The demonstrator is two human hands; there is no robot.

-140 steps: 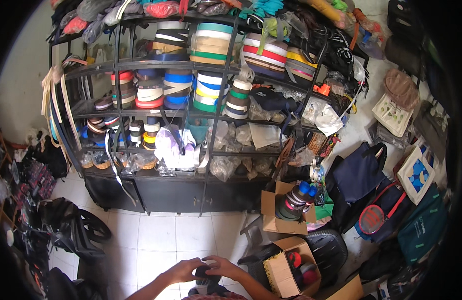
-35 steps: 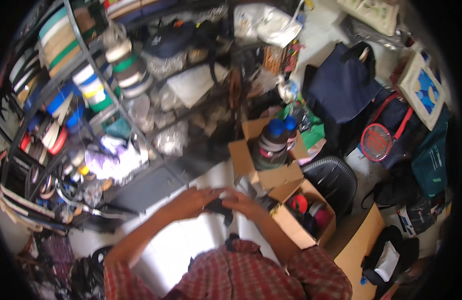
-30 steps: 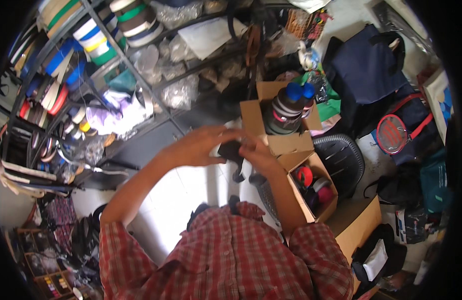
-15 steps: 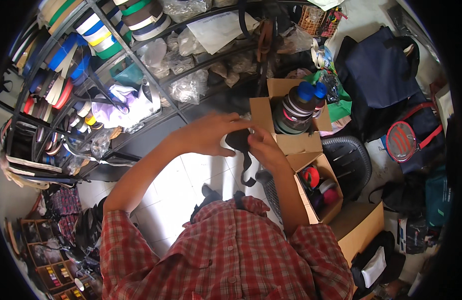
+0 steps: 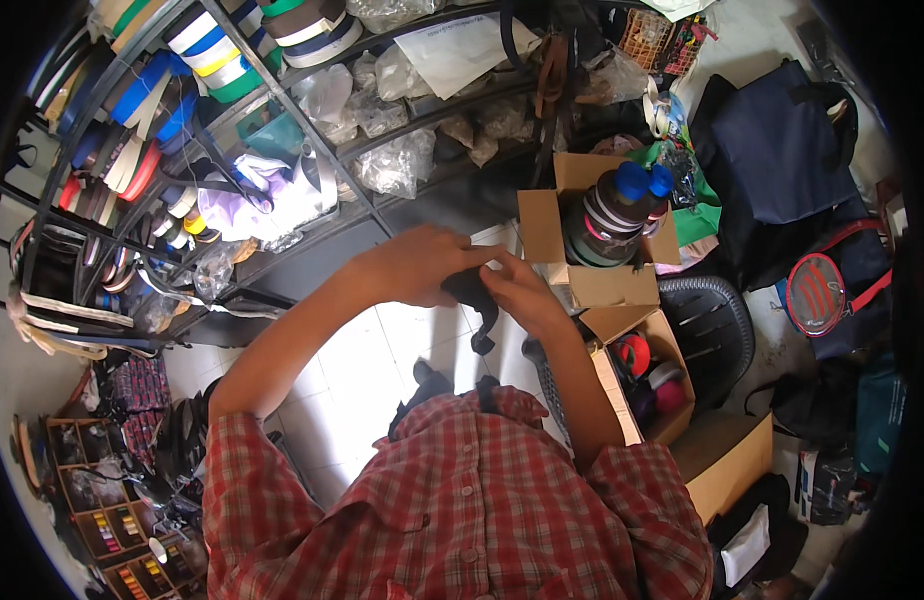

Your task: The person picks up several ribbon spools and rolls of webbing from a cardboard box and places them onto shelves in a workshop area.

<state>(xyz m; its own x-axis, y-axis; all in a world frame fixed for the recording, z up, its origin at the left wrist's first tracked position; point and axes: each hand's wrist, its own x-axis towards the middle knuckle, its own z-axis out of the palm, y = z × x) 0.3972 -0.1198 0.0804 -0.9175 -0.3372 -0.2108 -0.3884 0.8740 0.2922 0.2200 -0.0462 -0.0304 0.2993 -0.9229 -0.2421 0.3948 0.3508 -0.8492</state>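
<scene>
A black strap (image 5: pixel 472 294) is bunched between my two hands, and its loose end hangs down over the tiled floor. My left hand (image 5: pixel 419 264) is bent over the strap from the left, with its fingers closed on it. From the right, my right hand (image 5: pixel 519 290) pinches the same strap, its fingertips meeting those of the left. Part of the strap is hidden behind the fingers. Close by on the right is an open cardboard box (image 5: pixel 539 230) with large spools (image 5: pixel 610 222) in it.
Shelves (image 5: pixel 322 150) with webbing rolls (image 5: pixel 212 52) and plastic bags (image 5: pixel 397 165) stand ahead and left. On the right are a black chair (image 5: pixel 717 325), a second cardboard box (image 5: pixel 609 385) with spools, and a dark blue bag (image 5: pixel 782 140). Small wooden compartments (image 5: pixel 77 450) are at the lower left.
My hands have drawn closer together around the strap. Its hanging end has swung left and now reaches less far down. The whole view has shifted slightly.
</scene>
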